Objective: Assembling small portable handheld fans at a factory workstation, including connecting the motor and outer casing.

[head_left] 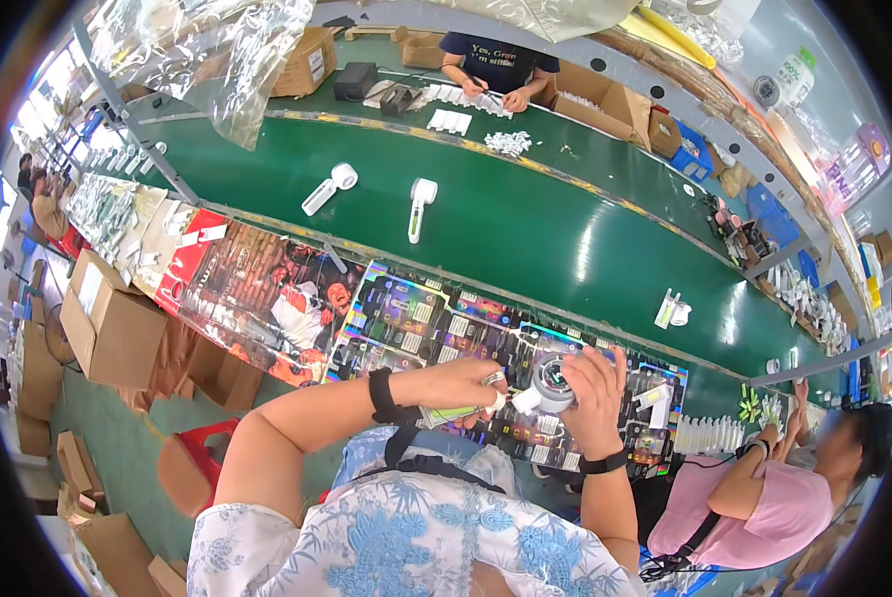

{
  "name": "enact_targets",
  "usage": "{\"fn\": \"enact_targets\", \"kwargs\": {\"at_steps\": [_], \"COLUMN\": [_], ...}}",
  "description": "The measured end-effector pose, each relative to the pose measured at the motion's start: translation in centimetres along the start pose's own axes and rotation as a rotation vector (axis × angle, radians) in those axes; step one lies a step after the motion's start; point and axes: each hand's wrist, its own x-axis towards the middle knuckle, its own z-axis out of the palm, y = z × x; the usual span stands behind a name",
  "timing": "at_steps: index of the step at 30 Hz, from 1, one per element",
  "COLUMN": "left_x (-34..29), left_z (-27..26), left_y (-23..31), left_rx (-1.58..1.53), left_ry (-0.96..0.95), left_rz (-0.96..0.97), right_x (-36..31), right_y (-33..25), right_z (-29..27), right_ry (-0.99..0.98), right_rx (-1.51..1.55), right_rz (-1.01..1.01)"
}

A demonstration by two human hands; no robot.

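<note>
Over the patterned bench top, both my hands are on what looks like a small white handheld fan. My right hand (593,390) curls round its grey-rimmed round head (554,382), which has a dark centre. Closed beside the neck is my left hand (466,388), fingers pinched on the handle part, where a green strip (448,413) shows below the palm. Whether handle and head are joined is hidden by the fingers. Right of my right hand lies a white plastic part (655,400) on the bench.
A green conveyor belt (526,229) runs beyond the bench, carrying a fan (422,207), another fan (333,187) and a white-green piece (672,310). A co-worker in pink (765,497) sits right, by a row of white handles (708,435). Boxes (117,318) and a red stool (197,466) stand left.
</note>
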Motion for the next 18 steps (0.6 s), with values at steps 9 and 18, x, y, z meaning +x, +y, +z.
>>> {"fn": "enact_targets", "kwargs": {"at_steps": [9, 18], "left_x": [-0.1, 1.1], "left_z": [0.8, 3.1], "left_y": [-0.6, -2.9], "left_rx": [0.530, 1.027], "left_ry": [0.179, 0.232], "left_rz": [0.162, 0.252], "right_x": [0.4, 0.5], "right_y": [-1.0, -1.3], "right_z": [-2.4, -3.0], "right_ry": [-0.207, -0.718], "right_rx": [0.191, 0.649], "right_rz": [0.041, 0.287]}}
